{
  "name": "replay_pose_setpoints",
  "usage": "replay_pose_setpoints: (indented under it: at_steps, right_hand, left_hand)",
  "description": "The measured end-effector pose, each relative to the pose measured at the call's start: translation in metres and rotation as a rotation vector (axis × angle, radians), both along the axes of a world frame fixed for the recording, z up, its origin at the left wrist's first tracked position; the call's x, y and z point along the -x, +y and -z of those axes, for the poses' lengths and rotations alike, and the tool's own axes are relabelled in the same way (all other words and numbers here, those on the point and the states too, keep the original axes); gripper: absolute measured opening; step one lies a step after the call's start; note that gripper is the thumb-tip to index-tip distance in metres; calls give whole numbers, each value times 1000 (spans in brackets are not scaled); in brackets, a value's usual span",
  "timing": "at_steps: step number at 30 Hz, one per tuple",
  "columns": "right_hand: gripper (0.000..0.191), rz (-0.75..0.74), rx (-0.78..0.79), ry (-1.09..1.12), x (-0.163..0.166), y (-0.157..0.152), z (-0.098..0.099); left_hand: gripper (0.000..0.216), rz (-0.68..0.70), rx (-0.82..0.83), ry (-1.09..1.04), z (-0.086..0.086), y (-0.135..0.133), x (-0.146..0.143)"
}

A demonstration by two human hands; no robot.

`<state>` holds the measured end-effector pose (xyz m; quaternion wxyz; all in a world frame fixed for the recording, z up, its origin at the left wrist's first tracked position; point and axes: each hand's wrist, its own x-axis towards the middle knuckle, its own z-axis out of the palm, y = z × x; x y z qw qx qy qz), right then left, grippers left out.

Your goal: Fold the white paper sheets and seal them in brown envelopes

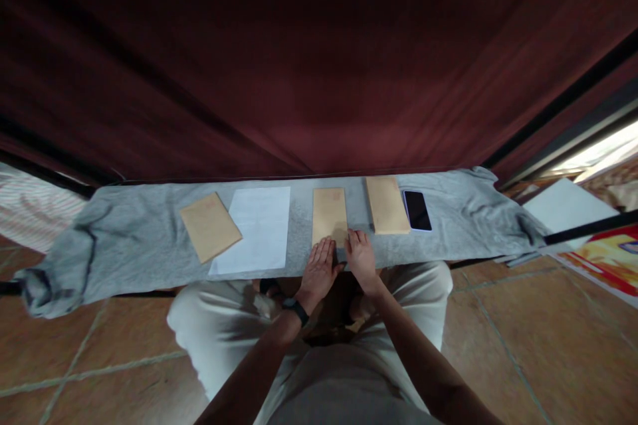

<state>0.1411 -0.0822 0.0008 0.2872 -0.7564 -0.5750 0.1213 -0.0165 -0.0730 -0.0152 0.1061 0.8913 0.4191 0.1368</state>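
Observation:
A brown paper envelope (329,209) lies flat in front of me on a grey cloth (302,212). My left hand (319,267) rests with its fingers stretched out on the envelope's near left part. At the near right corner is my right hand (360,254), its fingertips touching the edge and its fingers laid out, slightly bent. To the right sits a pile of similar envelopes (387,206). Over on the left, another brown envelope (210,226) lies askew, partly on top of a white paper sheet (265,222).
A phone (417,210) with a dark screen lies beside the pile. Behind the narrow cloth-covered surface hangs a dark red fabric (309,80). White and red-yellow boards (573,209) stand at the far right. My knees are under the near edge, above a tiled floor (503,319).

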Motion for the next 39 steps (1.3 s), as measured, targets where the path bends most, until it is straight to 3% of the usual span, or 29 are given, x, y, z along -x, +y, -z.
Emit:
replay_pose_setpoints:
  at_steps: [3, 5, 11, 21, 27, 33, 39]
  right_hand:
    - [42, -259, -127, -42, 13, -14, 7]
    - [45, -343, -134, -68, 21, -23, 15]
    - [49, -294, -91, -186, 19, -35, 29]
    - [48, -247, -76, -220, 2, -43, 30]
    - [49, -199, -90, -221, 8, -41, 25]
    - [50, -337, -102, -227, 28, -28, 20]
    - [52, -296, -84, -244, 23, -32, 28]
  left_hand:
    - [61, 15, 4, -12, 3, 1, 2]
    - [60, 25, 6, 1, 4, 3, 3]
    - [61, 31, 13, 41, -1, 5, 12]
    - [71, -39, 12, 45, -3, 7, 31]
    - [74, -108, 22, 35, -1, 2, 23]
    - [67, -136, -9, 16, 7, 0, 15]
    - [65, -122, -10, 71, 4, 0, 22]
